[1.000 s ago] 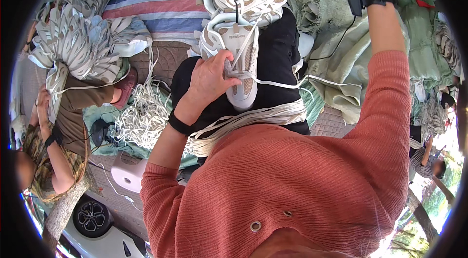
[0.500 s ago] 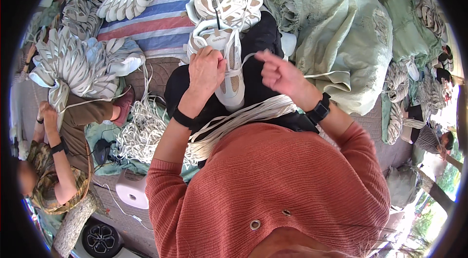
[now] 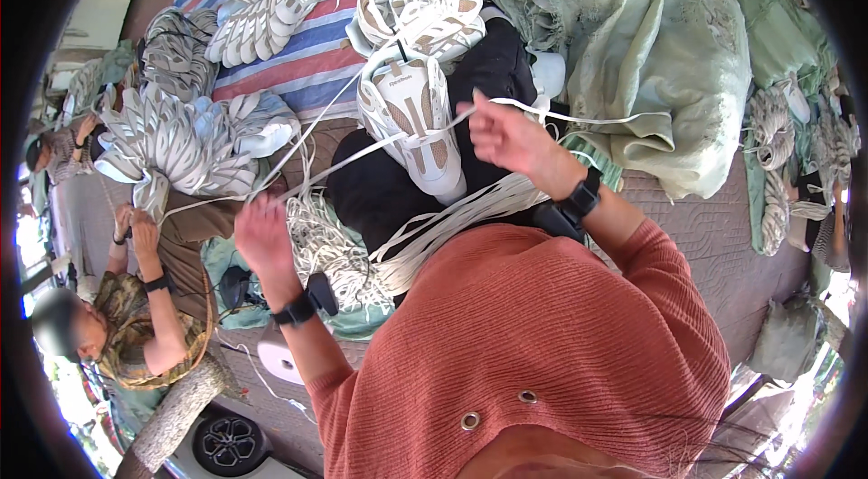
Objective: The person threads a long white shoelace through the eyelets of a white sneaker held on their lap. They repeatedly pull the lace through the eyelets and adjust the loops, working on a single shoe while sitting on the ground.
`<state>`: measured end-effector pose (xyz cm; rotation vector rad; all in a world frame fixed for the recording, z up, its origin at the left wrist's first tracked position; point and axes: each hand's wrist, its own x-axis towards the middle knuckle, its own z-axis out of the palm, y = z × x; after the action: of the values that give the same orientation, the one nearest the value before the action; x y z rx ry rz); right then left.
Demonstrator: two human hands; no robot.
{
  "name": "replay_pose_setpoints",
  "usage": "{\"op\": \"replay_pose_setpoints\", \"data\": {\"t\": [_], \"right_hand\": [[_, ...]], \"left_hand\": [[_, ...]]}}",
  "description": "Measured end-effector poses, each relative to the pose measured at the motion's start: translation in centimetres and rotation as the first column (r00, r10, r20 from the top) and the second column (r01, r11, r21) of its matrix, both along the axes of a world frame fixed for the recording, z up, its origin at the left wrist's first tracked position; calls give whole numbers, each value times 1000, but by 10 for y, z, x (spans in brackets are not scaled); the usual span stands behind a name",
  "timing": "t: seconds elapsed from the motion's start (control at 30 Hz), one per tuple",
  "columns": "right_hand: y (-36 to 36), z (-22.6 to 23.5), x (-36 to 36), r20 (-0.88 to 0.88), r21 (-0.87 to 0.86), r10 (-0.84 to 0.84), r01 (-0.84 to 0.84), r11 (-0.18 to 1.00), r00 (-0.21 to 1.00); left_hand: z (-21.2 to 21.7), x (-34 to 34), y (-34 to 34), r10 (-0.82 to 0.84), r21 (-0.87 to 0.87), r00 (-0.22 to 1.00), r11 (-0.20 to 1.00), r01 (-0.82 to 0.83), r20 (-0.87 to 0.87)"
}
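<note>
A white and tan shoe upper (image 3: 407, 108) lies across my lap, toe toward me, its tongue raised. A flat white shoelace (image 3: 348, 161) crosses its front, pulled out to both sides. My left hand (image 3: 264, 233), slightly blurred, is closed on the lace, well left of the shoe. To the right of the shoe my right hand (image 3: 508, 140) pinches the other side of the lace, whose loose end trails off to the right. Another stretch of lace slants from the shoe's collar down toward my left hand. A bundle of loose laces (image 3: 443, 230) rests over my lap.
More shoe uppers (image 3: 420, 13) are heaped just beyond. Fanned stacks of uppers (image 3: 185, 144) lie at left, near a seated co-worker (image 3: 145, 307) with both hands on a lace. A pale green sack (image 3: 633, 54) bulges at right. Tangled laces (image 3: 330, 248) lie on the left.
My left hand has left the shoe and swung down and left, drawing lace with it. My right hand has shifted slightly left and stays at the shoe's right side.
</note>
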<state>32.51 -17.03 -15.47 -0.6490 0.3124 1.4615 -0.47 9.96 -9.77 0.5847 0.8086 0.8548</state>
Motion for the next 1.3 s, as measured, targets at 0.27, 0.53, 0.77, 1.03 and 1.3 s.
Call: {"op": "replay_pose_setpoints", "data": {"t": [0.27, 0.53, 0.77, 1.03, 1.3], "right_hand": [[-136, 34, 152, 257, -3, -598, 620, 785, 759], [-416, 21, 182, 570, -373, -538, 779, 504, 621], [-356, 33, 170, 862, -428, -42, 770, 472, 505], [-75, 119, 71, 756, -156, 239, -186, 970, 610], [-79, 82, 82, 671, -74, 196, -198, 977, 715]], "left_hand": [[-26, -93, -12, 238, -404, -594, 539, 739, -769], [41, 97, -7, 435, 19, 45, -62, 998, -899], [72, 255, -104, -311, 722, 652, -320, 613, -691], [57, 304, -156, -787, 429, 185, -110, 897, -589], [50, 243, -73, -717, 234, 52, -158, 959, -696]]}}
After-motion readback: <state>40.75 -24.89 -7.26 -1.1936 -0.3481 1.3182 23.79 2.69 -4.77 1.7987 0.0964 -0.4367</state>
